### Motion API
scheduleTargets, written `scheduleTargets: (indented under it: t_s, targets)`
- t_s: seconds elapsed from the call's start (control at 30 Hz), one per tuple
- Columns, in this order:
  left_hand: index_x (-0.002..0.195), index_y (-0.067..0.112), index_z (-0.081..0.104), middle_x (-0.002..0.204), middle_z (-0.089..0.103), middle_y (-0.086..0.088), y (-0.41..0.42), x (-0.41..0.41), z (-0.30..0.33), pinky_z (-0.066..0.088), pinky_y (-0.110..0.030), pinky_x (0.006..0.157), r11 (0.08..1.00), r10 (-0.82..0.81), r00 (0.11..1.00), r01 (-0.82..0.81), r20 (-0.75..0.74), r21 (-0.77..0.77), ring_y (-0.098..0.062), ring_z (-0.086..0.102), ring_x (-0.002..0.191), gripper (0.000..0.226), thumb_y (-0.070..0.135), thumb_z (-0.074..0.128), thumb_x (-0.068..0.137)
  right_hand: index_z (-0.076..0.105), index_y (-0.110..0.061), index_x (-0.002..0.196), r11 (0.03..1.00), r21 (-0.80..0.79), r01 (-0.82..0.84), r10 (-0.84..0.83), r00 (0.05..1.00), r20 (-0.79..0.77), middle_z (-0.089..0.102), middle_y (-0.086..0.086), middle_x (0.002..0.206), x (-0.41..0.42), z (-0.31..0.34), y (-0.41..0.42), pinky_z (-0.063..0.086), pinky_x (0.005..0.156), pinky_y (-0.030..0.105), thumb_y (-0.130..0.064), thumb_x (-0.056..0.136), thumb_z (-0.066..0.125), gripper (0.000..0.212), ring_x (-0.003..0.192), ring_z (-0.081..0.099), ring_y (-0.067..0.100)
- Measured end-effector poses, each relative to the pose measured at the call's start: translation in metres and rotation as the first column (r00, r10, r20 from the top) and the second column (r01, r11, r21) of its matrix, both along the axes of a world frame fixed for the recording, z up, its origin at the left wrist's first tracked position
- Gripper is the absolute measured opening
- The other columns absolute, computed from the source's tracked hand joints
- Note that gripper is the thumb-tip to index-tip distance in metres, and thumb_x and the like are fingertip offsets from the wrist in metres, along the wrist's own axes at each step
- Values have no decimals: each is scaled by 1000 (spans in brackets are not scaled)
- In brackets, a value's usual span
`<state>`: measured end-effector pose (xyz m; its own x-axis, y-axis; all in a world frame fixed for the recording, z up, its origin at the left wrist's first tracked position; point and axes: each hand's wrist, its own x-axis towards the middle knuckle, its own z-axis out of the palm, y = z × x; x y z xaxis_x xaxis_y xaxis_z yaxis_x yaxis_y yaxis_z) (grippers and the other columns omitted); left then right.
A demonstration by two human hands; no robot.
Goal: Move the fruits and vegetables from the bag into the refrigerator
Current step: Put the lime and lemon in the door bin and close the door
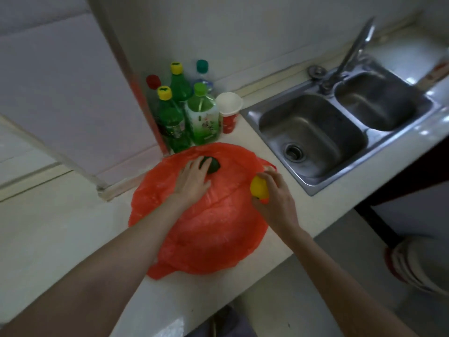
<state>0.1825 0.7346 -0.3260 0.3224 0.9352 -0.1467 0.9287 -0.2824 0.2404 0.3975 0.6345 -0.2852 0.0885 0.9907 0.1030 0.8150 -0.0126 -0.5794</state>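
A red plastic bag (206,229) lies flattened on the white counter (60,239). A dark green round fruit (212,164) sits on the bag near its far edge. My left hand (192,181) lies over the bag with its fingers curled round the near side of the green fruit. At the bag's right edge my right hand (277,198) grips a yellow fruit (258,188) with an orange patch at its bottom. No refrigerator can be seen for sure.
Several green bottles (170,122) with coloured caps and a red and white cup (228,113) stand behind the bag against the wall. A steel double sink (313,132) with a tap (349,54) lies to the right. The counter's front edge runs diagonally below my arms.
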Motion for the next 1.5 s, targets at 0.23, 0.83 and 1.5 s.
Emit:
scheduleTargets:
  t_s: [0.23,0.83,1.5]
  targets:
    - [147,19,18,153,18,-12,31,20,-22,33,-50,105,996,-45,987,33,-152,-80,-38,22,137,68,25,54,90,46,-21,129,997,-8,71,-71,997,1,46,2,134,26,-16,-29,52,76,30,-26,76,74,60,111,51,21]
    - [129,19,52,122,54,-2,-47,-13,9,50,-36,78,972,161,946,-201,281,121,-24,55,109,52,27,68,80,48,-21,130,989,-5,-146,145,989,-38,44,-1,134,-13,-15,6,50,82,30,-23,76,70,58,117,47,19]
    - [126,19,55,121,56,-1,-371,-266,106,48,-32,81,424,771,483,-875,415,232,-22,57,100,51,23,72,78,53,-21,124,606,198,-770,795,583,-166,48,0,125,-320,45,-111,50,81,34,-19,72,73,55,110,52,21]
